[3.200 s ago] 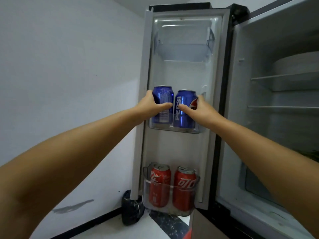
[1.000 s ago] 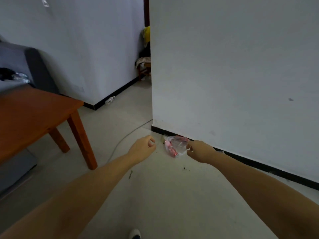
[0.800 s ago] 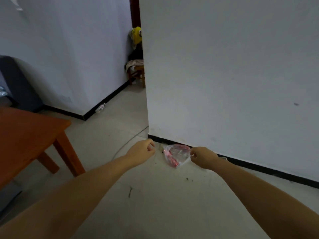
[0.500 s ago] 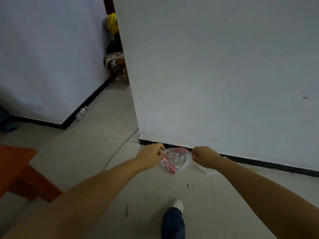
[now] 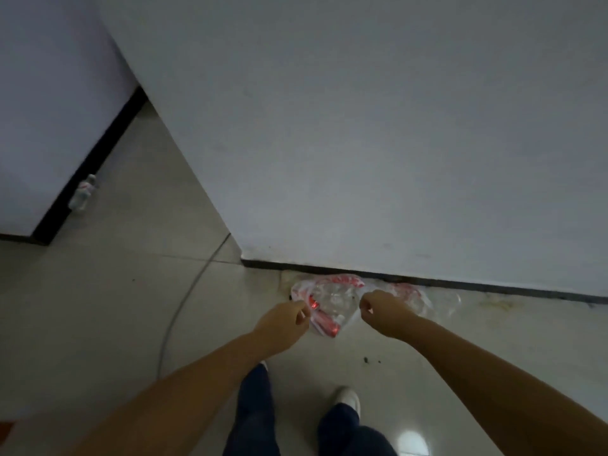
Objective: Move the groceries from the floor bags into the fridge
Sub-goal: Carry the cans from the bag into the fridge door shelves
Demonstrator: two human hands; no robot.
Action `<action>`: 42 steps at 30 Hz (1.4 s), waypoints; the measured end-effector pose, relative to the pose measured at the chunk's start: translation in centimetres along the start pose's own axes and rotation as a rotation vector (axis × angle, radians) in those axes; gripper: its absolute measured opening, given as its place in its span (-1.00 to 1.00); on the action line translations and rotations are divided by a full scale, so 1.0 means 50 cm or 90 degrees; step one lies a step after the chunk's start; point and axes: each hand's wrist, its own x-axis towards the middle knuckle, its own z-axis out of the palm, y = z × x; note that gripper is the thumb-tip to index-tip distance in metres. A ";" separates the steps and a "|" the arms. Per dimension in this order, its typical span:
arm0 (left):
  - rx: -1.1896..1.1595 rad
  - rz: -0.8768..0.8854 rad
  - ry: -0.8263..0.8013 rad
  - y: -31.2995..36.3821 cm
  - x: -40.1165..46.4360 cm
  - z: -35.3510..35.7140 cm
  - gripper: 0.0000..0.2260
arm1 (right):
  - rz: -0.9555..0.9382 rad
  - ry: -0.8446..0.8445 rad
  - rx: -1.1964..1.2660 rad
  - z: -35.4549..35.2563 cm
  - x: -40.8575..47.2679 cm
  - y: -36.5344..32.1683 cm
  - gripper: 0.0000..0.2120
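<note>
A white wall point(image 5: 378, 126) fills most of what I see, ending at a corner with a black baseboard point(image 5: 427, 283) along its foot. Under it spreads the pale tiled floor point(image 5: 115, 307), and a thin grey cable point(image 5: 184, 301) curves across the tiles toward the corner. Farther left, a second wall point(image 5: 42, 93) runs back with its own dark skirting, and a small plastic bottle point(image 5: 83, 192) lies on the floor against it.

My two legs in dark trousers point(image 5: 253, 416) show at the bottom, each ending in a white shoe point(image 5: 346, 398).

The clear plastic bag point(image 5: 332, 299) sits on the floor right against the baseboard, just past the corner, with a red can point(image 5: 325, 322) lying inside it. More crumpled clear plastic point(image 5: 437, 301) with red print trails off to the right along the wall.

My left hand point(image 5: 283, 324) has its fingers curled and pinches the bag's left edge. My right hand point(image 5: 383, 309) is a fist closed round the bag's right edge. The bag's mouth is spread between them.
</note>
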 end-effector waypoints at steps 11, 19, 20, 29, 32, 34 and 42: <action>0.109 0.117 -0.123 -0.365 0.649 0.376 -0.77 | 0.123 0.045 0.133 0.506 0.616 0.200 -0.76; 0.352 0.289 -0.207 -0.505 0.950 0.540 -0.83 | 0.110 0.079 0.177 0.751 0.872 0.262 -0.78; 0.409 0.297 -0.240 -0.521 0.962 0.550 -0.83 | 0.101 0.070 0.172 0.770 0.871 0.259 -0.72; 0.625 0.346 -0.287 -0.582 0.967 0.560 -0.38 | 0.064 -0.019 0.075 0.832 0.838 0.236 -0.24; 0.609 0.351 -0.276 -0.597 0.971 0.563 -0.31 | 0.034 -0.049 0.012 0.833 0.845 0.227 -0.23; 0.555 0.340 -0.275 -0.602 0.973 0.556 -0.31 | 0.030 -0.055 0.009 0.831 0.843 0.226 -0.26; 0.498 0.284 -0.276 -0.628 0.981 0.520 -0.31 | 0.188 0.047 0.183 0.794 0.832 0.310 -0.12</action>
